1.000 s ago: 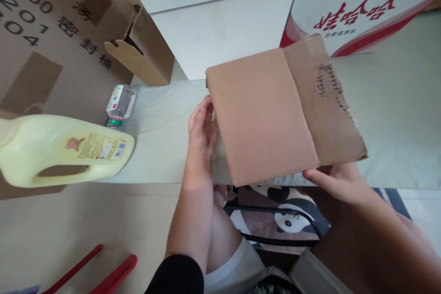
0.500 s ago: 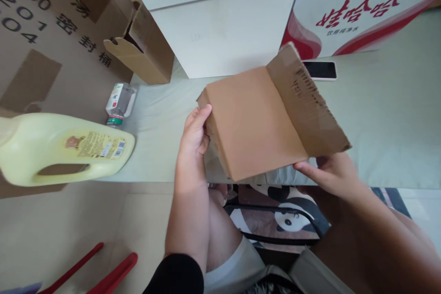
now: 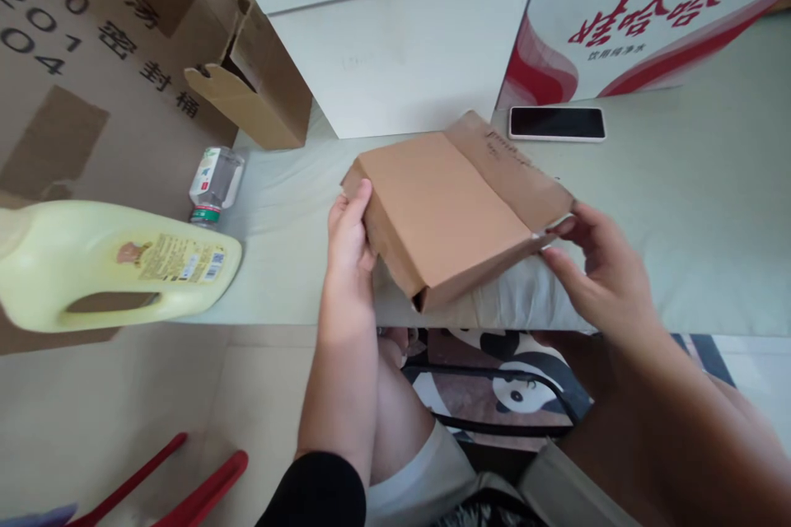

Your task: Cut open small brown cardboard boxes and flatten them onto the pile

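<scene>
A flat brown cardboard box (image 3: 448,210) is held tilted above the pale green cloth (image 3: 272,280). My left hand (image 3: 353,226) grips its left side, thumb on the edge and fingers behind it. On the other side, my right hand (image 3: 596,263) pinches the near right corner, where a torn-edged flap (image 3: 507,169) with dark print slants outward. A small dark gap shows at the box's near left corner. The underside of the box is hidden.
Behind stand a white box (image 3: 408,58) and a red-and-white carton (image 3: 648,33), with a phone (image 3: 557,123) in front. On the left are a yellow jug (image 3: 179,255), a plastic bottle (image 3: 213,185), an open cardboard box (image 3: 272,74) and a large printed carton (image 3: 142,115).
The box has tilted, so its near side now shows. Its flap has lowered outward, and my right hand has moved up to the flap's corner. More of the phone is uncovered.
</scene>
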A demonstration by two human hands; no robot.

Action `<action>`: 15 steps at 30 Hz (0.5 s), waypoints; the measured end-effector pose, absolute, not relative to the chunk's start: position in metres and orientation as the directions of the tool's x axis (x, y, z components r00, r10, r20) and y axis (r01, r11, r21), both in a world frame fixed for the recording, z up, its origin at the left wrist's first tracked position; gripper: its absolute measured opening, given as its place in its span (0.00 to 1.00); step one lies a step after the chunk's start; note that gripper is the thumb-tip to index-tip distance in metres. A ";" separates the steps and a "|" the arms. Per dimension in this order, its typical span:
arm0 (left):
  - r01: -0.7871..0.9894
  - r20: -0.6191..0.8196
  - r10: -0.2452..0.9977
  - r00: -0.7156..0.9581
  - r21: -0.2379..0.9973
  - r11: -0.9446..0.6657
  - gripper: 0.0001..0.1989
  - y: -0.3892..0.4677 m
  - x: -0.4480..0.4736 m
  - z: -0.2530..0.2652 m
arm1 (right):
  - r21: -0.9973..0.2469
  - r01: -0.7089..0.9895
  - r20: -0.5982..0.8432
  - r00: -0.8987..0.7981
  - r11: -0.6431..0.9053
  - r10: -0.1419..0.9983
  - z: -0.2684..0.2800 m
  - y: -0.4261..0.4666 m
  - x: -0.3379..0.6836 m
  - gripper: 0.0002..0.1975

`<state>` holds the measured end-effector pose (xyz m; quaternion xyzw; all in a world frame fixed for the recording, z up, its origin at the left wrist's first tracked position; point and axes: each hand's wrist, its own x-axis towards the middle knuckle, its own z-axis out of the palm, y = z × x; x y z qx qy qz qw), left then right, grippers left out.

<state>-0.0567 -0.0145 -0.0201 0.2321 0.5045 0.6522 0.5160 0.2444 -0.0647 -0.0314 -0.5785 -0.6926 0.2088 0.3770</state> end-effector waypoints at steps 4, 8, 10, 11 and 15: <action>-0.469 -0.177 0.818 -0.547 0.874 -0.124 0.22 -0.007 -0.063 -0.026 | -0.490 0.862 0.267 0.001 0.135 0.964 -0.047 -0.052 0.263 0.25; -0.401 -0.097 0.730 -0.676 0.880 -0.254 0.23 -0.003 -0.066 -0.030 | -0.257 0.946 0.187 -0.151 0.197 0.971 -0.075 -0.045 0.285 0.25; -0.354 -0.058 0.714 -0.698 0.894 -0.273 0.23 -0.003 -0.065 -0.030 | -0.195 0.947 0.206 -0.216 0.256 0.954 -0.083 -0.044 0.289 0.22; -0.329 -0.032 0.714 -0.700 0.901 -0.283 0.23 -0.003 -0.065 -0.030 | -0.178 0.947 0.218 -0.228 0.268 0.949 -0.084 -0.044 0.289 0.20; -0.282 0.035 0.726 -0.686 0.908 -0.310 0.24 -0.005 -0.061 -0.027 | -0.272 0.936 0.138 -0.193 0.225 0.971 -0.071 -0.044 0.278 0.11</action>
